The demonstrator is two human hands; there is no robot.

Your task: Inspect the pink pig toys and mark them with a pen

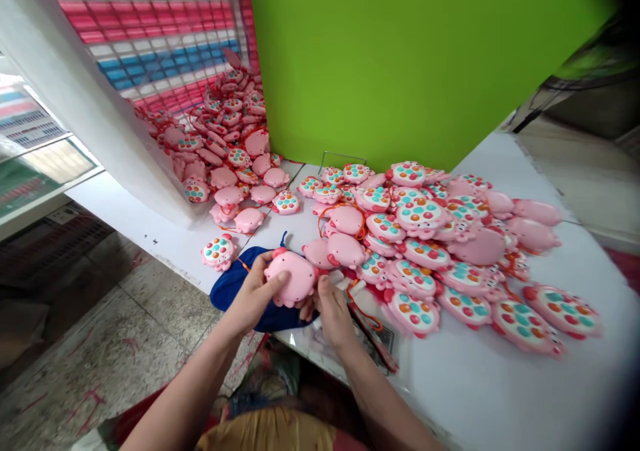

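My left hand [259,292] grips a pink animal-shaped plastic toy [293,277], its thumb lying across the toy's plain back, which faces up. Close against the toy's right edge, my right hand [334,309] is closed, its fingertips curling toward the toy's lower side. What those fingers hold, if anything, is hidden. Beneath both hands lies a dark blue cloth [227,287]. To the left of it rests a toy with colored dots [219,252], face up. Right of my hands are small white pieces and an orange cord [367,317].
A large heap of similar toys [425,251] covers the white table [475,384] on the right. More toys [225,144] spill from a striped bag [150,31] at the back left. A green panel [390,64] stands behind. The table's front edge lies below my hands.
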